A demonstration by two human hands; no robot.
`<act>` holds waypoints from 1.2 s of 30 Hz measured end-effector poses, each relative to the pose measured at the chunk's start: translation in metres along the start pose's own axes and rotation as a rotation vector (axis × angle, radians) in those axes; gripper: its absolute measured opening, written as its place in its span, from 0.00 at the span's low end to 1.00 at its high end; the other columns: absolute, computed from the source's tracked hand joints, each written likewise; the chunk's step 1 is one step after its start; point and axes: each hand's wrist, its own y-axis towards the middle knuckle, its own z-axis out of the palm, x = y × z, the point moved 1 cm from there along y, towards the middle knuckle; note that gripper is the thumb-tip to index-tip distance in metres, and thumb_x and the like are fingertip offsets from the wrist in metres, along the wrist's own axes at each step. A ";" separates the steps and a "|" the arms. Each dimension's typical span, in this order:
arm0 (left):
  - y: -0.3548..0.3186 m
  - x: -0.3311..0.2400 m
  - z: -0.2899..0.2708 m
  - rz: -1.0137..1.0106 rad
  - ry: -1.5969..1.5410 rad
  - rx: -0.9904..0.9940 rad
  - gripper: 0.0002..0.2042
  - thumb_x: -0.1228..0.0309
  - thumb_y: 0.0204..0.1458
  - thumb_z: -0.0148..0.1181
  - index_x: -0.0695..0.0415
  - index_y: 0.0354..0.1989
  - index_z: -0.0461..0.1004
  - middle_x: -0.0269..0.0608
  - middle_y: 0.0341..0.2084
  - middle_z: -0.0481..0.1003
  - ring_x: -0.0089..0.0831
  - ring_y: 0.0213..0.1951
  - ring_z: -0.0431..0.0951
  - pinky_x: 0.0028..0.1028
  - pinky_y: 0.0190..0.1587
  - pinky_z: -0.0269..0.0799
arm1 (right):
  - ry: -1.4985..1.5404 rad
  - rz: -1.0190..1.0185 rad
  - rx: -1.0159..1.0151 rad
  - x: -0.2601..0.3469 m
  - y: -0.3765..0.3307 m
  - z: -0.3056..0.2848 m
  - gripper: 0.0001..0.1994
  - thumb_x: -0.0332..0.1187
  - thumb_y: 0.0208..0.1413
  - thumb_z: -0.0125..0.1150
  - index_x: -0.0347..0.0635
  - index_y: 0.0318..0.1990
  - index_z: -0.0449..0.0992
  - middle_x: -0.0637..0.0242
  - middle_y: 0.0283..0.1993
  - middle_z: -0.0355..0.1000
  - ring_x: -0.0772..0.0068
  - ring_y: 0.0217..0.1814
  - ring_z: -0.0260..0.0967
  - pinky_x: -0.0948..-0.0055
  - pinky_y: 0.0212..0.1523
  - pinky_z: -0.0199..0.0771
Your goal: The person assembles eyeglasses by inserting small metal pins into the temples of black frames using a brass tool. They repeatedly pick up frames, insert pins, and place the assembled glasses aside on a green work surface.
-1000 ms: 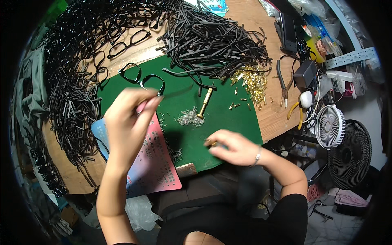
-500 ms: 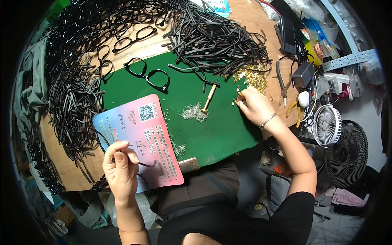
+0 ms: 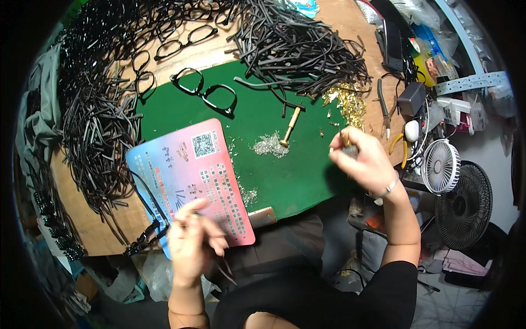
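My left hand (image 3: 189, 241) is over the lower edge of a blue-and-pink printed mat (image 3: 219, 181), its fingers closed on a thin dark eyeglass temple (image 3: 226, 270) whose tip sticks out below the hand. My right hand (image 3: 361, 162) is pinched above the right side of the green mat; a speck of gold shows at its fingers, too small to name. Beside it lie a few tiny gold-coloured hinge-like pieces (image 3: 321, 132) and a heap of more gold pieces (image 3: 350, 103). A brass-coloured screwdriver (image 3: 291, 125) rests with its wide end at a pile of tiny silvery screws (image 3: 270, 145).
Black eyeglass fronts (image 3: 203, 90) lie on the green mat (image 3: 296, 181) and behind it. Dark temples are heaped at the back (image 3: 301, 52) and left (image 3: 98, 148). Pliers (image 3: 383, 107), yellow-handled cutters (image 3: 402, 148) and a small white fan (image 3: 441, 167) stand along the right.
My right hand has drawn back from the gold pieces, toward the mat's right front edge. My left hand has shifted right and down with the temple, which now points toward my lap.
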 end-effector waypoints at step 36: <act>0.006 0.032 0.034 -0.138 0.415 0.236 0.15 0.79 0.58 0.43 0.64 0.54 0.63 0.39 0.38 0.74 0.24 0.41 0.74 0.23 0.46 0.67 | 0.152 -0.306 0.332 -0.013 -0.001 0.100 0.19 0.41 0.54 0.59 0.35 0.45 0.67 0.60 0.33 0.69 0.69 0.29 0.70 0.72 0.28 0.71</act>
